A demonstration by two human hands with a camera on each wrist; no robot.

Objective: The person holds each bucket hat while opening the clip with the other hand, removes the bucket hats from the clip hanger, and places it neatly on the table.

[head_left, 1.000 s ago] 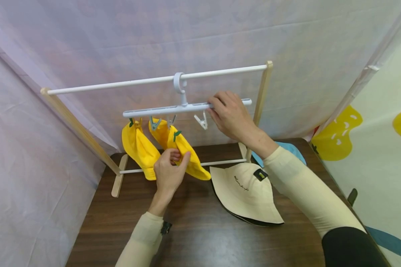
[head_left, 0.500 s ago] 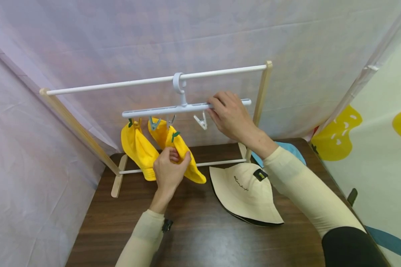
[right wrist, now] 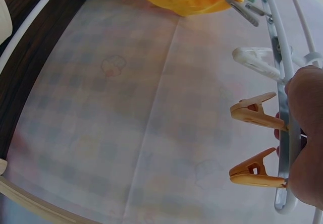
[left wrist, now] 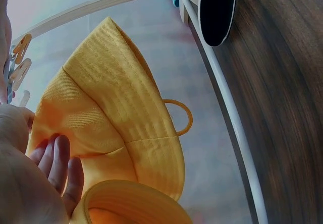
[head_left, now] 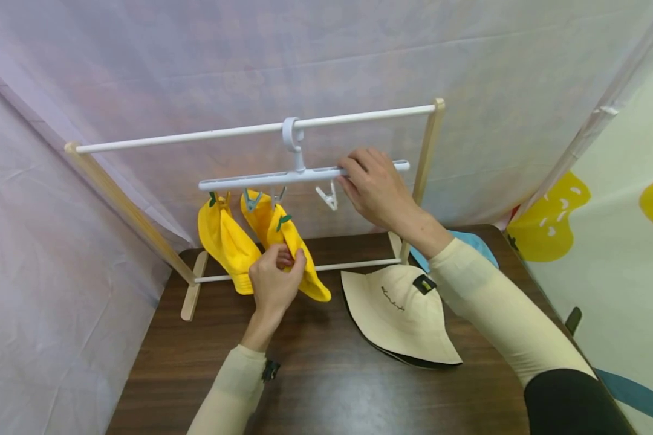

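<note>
Two yellow bucket hats hang from clips under a pale clip hanger (head_left: 266,179). My left hand (head_left: 274,281) holds the right-hand yellow bucket hat (head_left: 314,279) by its side, thumb on the near face and fingers curled at the fold. A green leaf trim (head_left: 284,222) shows on this hat. In the left wrist view, a thin loop (left wrist: 189,118) sticks out from the brim of a yellow hat (left wrist: 116,93). The other yellow bucket hat (head_left: 225,241) hangs to the left. My right hand (head_left: 378,190) grips the hanger bar right of its hook.
The hanger hooks on the white rail (head_left: 185,139) of a wooden stand (head_left: 427,151). Unused clips include a white clip (head_left: 329,196) and an orange clip (right wrist: 257,171). A cream bucket hat (head_left: 402,314) and a partly hidden blue hat (head_left: 476,244) lie right on the dark table (head_left: 326,386).
The brim of the right-hand yellow hat has swung left and slightly down with small movements of my left hand. My right hand stays on the hanger bar.
</note>
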